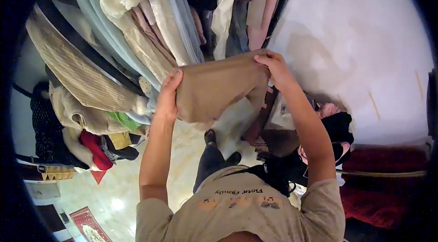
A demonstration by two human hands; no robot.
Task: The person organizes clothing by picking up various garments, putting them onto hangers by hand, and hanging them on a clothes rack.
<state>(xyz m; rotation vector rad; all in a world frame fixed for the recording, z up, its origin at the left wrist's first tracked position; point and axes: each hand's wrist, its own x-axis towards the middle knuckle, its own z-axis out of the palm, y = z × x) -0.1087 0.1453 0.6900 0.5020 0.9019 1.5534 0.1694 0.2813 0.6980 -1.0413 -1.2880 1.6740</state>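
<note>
A brown cloth [219, 88] is stretched between my two hands in front of the hanging clothes. My left hand [171, 90] grips its left edge, thumb on top. At its upper right corner, my right hand [274, 66] pinches the fabric between thumb and fingers. The cloth's lower right part hangs down in a fold. Beyond it hang long garments in beige, blue, white and pink, among them a beige garment [148, 36] close to my left hand.
Striped knitwear [80, 66] and a red item [95, 150] hang at the left. A pile of black and pink clothes [335, 132] lies at the right, near dark red fabric [378, 196]. A patterned rug [89, 223] is on the shiny floor [118, 192].
</note>
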